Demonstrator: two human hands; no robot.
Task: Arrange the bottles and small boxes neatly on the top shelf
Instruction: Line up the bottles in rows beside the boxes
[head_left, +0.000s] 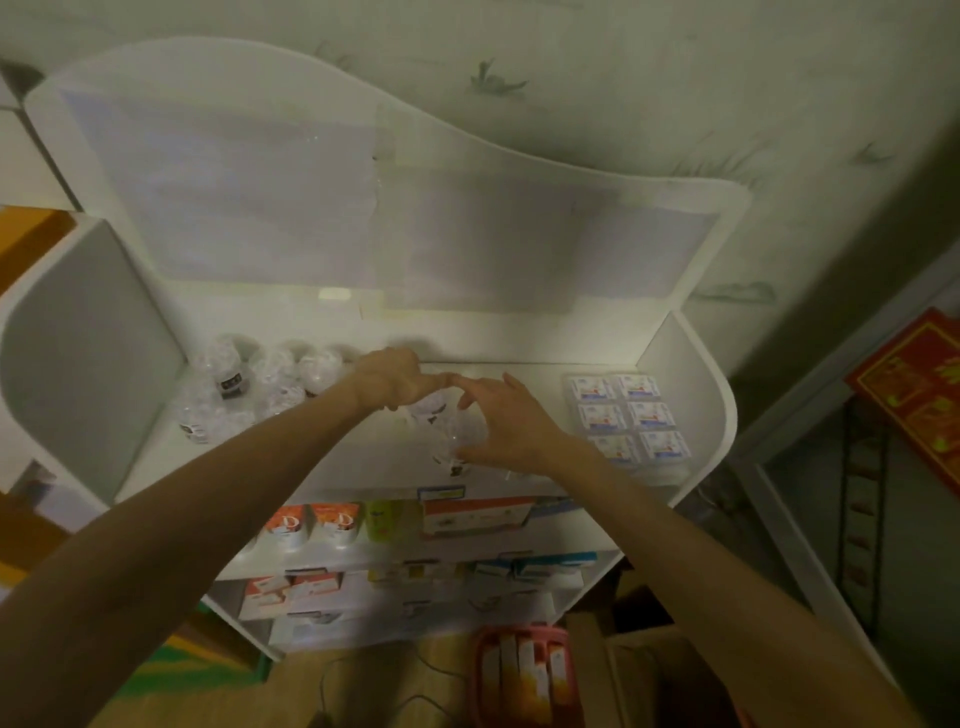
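your right hand, fingers spread, cups the upright clear bottle; the bottle cluster lies leftward (left hand nearer, grip unclear).

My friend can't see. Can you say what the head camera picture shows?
Two bare hands, the left hand and right hand, reach together around clear bottles in the middle of a white top shelf. More bottles cluster at its left end, small boxes sit in neat rows at its right.
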